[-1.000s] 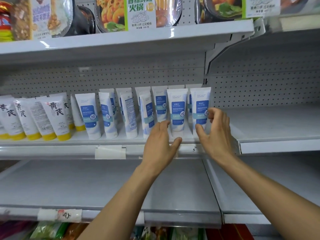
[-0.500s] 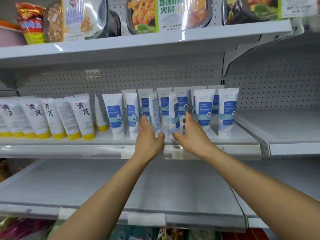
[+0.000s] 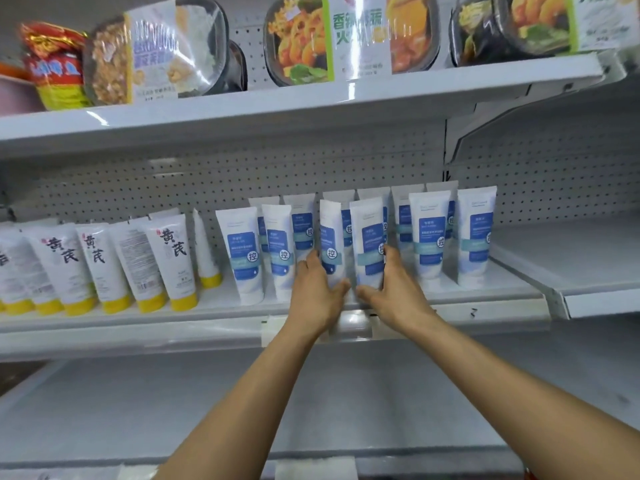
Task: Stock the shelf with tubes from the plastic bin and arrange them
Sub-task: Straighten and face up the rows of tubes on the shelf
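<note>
left hand [image 3: 317, 296]: is gripping, fingers curled round the lower half of a white squeeze tube with a blue label [image 3: 329, 237]; thumb is pressing its right side near the cap end, fingers are lying along its left side. this tube is facing partly sideways and leaning a little.
right hand [image 3: 398, 296]: is gripping a second white squeeze tube with a blue label [image 3: 369, 233], thumb against its lower left edge, fingers wrapping its right side. the two tubes are standing just beside each other, flat crimped ends up, near the front edge of the white metal shelf [image 3: 138, 322]; whether their caps are resting on it cannot be told.
other blue-label tubes [image 3: 429, 237]: are standing cap-down in two rows, smooth and glossy, out to the shelf's right end.
white tubes with yellow caps [image 3: 173, 258]: are leaning along the left part, bearing black brush lettering.
perforated white back panel [image 3: 104, 188]: is running behind all.
film-sealed food bowls [image 3: 298, 39]: are sitting on the shelf above.
</note>
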Demonstrator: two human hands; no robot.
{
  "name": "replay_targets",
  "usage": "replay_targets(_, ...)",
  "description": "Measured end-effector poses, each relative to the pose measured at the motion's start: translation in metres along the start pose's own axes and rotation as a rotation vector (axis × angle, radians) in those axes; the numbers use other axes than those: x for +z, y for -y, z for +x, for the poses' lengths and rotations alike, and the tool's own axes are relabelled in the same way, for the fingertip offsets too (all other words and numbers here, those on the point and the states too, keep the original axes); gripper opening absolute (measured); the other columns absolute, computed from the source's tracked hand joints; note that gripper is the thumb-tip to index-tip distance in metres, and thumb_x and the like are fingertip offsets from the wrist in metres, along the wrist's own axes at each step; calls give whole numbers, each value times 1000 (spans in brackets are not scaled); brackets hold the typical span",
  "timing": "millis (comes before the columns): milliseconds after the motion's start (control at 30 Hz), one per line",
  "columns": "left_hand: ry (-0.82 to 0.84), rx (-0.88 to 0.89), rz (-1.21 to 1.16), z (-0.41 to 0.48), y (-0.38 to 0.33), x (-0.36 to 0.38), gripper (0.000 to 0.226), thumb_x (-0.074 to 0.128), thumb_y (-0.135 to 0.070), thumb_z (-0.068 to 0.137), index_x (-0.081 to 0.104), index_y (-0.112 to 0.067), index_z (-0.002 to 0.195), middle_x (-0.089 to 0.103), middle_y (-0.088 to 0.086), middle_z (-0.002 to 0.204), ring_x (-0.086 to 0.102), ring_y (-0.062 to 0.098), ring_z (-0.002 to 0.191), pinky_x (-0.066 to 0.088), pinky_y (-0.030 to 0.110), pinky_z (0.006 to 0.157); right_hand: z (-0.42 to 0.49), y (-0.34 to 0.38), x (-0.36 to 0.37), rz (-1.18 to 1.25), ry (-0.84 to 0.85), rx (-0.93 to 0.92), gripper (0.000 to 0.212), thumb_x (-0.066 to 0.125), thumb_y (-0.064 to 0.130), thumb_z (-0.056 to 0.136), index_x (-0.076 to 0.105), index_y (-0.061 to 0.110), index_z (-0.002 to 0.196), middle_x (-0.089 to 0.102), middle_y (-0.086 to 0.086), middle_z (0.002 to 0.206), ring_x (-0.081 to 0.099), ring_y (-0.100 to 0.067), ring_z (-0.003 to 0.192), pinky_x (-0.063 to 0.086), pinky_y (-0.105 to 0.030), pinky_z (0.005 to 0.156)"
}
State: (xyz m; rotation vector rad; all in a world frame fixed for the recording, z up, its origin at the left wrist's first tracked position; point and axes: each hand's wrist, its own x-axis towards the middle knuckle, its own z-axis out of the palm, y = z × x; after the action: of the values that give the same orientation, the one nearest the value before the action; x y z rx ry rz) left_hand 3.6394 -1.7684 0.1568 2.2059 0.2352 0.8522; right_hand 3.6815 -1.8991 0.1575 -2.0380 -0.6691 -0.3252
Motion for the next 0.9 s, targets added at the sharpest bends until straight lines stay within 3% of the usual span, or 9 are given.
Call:
replay_targets(100, -5, -23, 59, -1, -1, 1, 64, 66, -27, 85, 36, -14, 140, 46, 9, 132, 44, 24, 125, 36, 36, 107, -1, 1, -2, -32, -25, -7, 69, 73, 27, 78, 34, 19, 134, 52, -2, 133, 52, -22, 121, 44, -44, 100)
replay_targets(267, 72, 4, -41, -4, -5, -7, 58, 61, -9, 85, 37, -16, 138, 53, -1, 134, 51, 18, 122, 38, 26, 99, 1, 3, -7, -36, 12, 33, 55, 67, 20, 81, 41, 17, 129, 57, -3, 126, 55, -22, 115, 46, -40, 96)
replay_targets(567, -83, 33, 95, -8, -3, 0, 57, 69, -20, 84, 39, -12, 132, 53, 5, 131, 53, 23, 118, 42, 31, 94, 0, 8, -1, -170, -76, 99, 48, 65, 25, 86, 38, 11, 124, 59, -9, 119, 59, -30, 106, 50, -43, 88)
replay_targets(900, -110, 64, 119, -8, -5, 2, 61, 74, -26, 81, 41, -12, 130, 54, 3, 130, 54, 21, 117, 42, 30, 91, 0, 9, -5, -228, -107, 100, 45, 63, 23, 87, 39, 6, 120, 55, -14, 121, 55, -33, 111, 49, -42, 88)
